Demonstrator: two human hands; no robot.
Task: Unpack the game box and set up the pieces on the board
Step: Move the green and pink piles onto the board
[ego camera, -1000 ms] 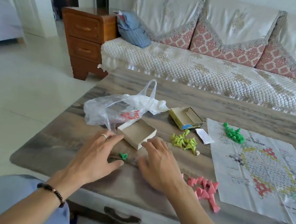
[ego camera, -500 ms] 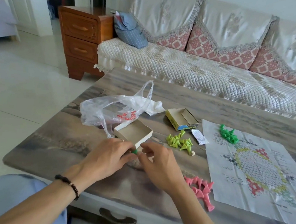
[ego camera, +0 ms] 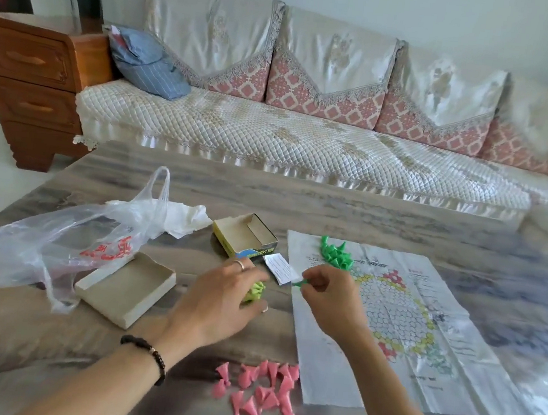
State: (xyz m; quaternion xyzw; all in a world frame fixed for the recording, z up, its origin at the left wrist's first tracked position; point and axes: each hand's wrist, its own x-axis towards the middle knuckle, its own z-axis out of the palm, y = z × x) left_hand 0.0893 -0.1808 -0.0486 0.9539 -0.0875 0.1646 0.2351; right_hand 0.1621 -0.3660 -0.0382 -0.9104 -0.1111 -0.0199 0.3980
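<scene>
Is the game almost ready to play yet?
Not yet. Done: the box is open and empty, the paper board is spread out, and pieces are sorted by colour. Happening: the right hand pinches one green piece; the left hand covers the yellow-green pile. Left: the green pile and pink pile aren't on their spots.

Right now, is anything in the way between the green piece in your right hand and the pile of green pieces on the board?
Nothing visible. The right hand pinches one green piece above the paper board; only bare board lies between it and the green pile.
</scene>
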